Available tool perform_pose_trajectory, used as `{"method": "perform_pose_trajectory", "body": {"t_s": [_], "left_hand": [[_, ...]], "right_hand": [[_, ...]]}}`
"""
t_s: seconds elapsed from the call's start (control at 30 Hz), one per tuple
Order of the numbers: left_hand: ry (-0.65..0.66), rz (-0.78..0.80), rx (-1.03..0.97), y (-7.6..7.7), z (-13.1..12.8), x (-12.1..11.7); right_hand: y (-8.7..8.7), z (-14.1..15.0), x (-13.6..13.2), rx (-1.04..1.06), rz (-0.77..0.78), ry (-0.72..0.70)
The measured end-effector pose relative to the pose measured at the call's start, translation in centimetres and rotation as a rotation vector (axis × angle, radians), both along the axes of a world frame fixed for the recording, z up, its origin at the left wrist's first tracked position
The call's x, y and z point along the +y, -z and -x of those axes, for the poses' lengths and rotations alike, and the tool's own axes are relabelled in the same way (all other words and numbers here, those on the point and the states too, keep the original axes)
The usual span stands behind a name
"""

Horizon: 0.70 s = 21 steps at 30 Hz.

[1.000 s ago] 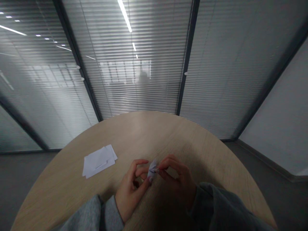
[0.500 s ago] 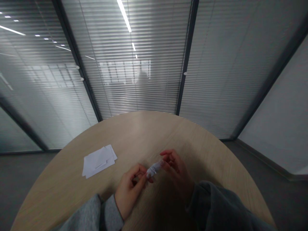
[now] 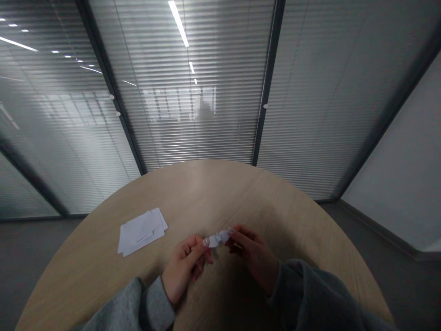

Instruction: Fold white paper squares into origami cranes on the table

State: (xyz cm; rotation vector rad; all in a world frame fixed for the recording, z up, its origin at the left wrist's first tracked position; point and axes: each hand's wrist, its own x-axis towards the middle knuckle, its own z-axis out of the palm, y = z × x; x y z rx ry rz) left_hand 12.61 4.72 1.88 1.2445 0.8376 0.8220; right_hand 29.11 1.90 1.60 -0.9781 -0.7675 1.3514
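Between my two hands, a small folded piece of white paper (image 3: 218, 238) is pinched at both ends, its shape crumpled like a little bow. My left hand (image 3: 184, 265) grips its left end between thumb and fingertips. My right hand (image 3: 253, 256) holds the right end in its fingertips. Both hands hover just above the light wood round table (image 3: 206, 193). Left of my hands, a small stack of white paper sheets (image 3: 141, 232) lies on the tabletop, untouched.
The round table's curved edge runs around the front of my view. Behind it stand glass partitions with slatted blinds (image 3: 200, 128) and dark frames. Grey floor shows on both sides, and a white wall (image 3: 396, 174) stands at the right.
The folded paper has gone from a tilted, roll-like shape to a nearly level, bow-like one. My right hand's fingers have closed in around its end, and the paper stack has not moved.
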Motion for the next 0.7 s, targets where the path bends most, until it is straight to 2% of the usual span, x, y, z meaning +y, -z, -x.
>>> {"method": "perform_pose_trajectory", "body": {"t_s": [0.13,0.33,0.53,0.7], "left_hand": [[-0.038,0.115,-0.041,0.0,0.0,-0.1],[-0.087,0.215,-0.042,-0.1,0.1,-0.1],[-0.073,0.149,0.02,0.0,0.4,0.6],[-0.096,0.069,0.081,-0.1,0.6,0.8]], "right_hand": [[-0.1,0.2,-0.1,0.059,0.061,-0.004],[0.1,0.0,0.0,0.019,0.051,-0.024],[0.4,-0.4,0.3,-0.049,0.077,-0.021],[0.5,-1.0,0.6,-0.192,0.102,-0.029]]}}
